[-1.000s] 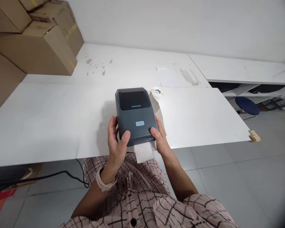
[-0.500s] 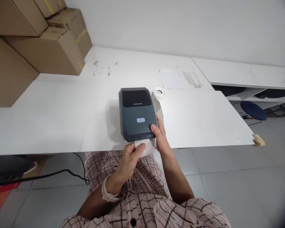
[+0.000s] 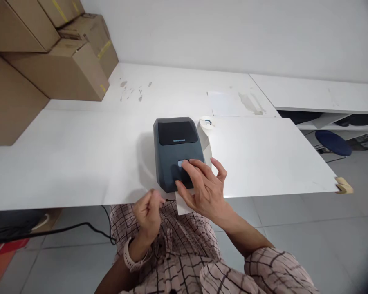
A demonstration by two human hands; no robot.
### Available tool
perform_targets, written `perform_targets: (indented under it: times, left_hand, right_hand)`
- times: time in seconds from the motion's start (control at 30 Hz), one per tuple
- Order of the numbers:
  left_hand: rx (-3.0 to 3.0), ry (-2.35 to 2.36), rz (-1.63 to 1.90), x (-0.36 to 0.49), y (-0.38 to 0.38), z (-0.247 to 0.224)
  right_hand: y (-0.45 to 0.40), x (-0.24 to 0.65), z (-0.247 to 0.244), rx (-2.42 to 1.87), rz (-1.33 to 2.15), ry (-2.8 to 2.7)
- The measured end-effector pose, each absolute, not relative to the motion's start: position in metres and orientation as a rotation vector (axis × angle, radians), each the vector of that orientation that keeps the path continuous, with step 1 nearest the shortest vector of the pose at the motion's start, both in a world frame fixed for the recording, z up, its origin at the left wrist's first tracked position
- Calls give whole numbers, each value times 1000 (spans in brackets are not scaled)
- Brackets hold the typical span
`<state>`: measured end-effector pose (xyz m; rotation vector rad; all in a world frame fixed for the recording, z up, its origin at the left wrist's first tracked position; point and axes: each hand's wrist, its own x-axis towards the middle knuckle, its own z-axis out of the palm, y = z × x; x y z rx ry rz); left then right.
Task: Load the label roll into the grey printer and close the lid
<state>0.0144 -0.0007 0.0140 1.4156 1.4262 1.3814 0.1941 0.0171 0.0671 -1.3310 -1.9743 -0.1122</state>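
A dark grey label printer (image 3: 171, 153) stands near the front edge of the white table. My right hand (image 3: 204, 185) is open over its front right part. A fingertip of that hand touches the light button (image 3: 180, 163) on the lid, and the thumb lies near the front edge. A white paper strip (image 3: 182, 206) hangs from the printer's front, partly behind my right hand. To the left of the strip, apart from it, my left hand (image 3: 147, 212) is curled closed at the table edge, with nothing visible in it.
Behind the printer's right side lies a white paper roll (image 3: 207, 122) with a loose strip. A sheet of paper (image 3: 222, 103) rests farther back. Cardboard boxes (image 3: 58, 67) are stacked at the left. A blue stool (image 3: 333, 141) and a black cable (image 3: 86, 223) are off the table.
My left hand has let go of the paper strip and moved left. My right hand has shifted from gripping the printer's right side to its top, with a finger on the button.
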Motion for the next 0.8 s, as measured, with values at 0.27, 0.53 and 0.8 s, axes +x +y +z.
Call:
perform_targets:
  times: [0.27, 0.53, 0.8]
  left_hand:
    - [1457, 1239, 1405, 31, 14, 21]
    - [1345, 1037, 1620, 15, 67, 54]
    - [1294, 1207, 1177, 20, 142, 22]
  right_hand:
    - [13, 209, 56, -1258, 259, -1847]
    - [18, 228, 78, -1174, 564, -1579]
    - [129, 232, 126, -1128, 337, -1642]
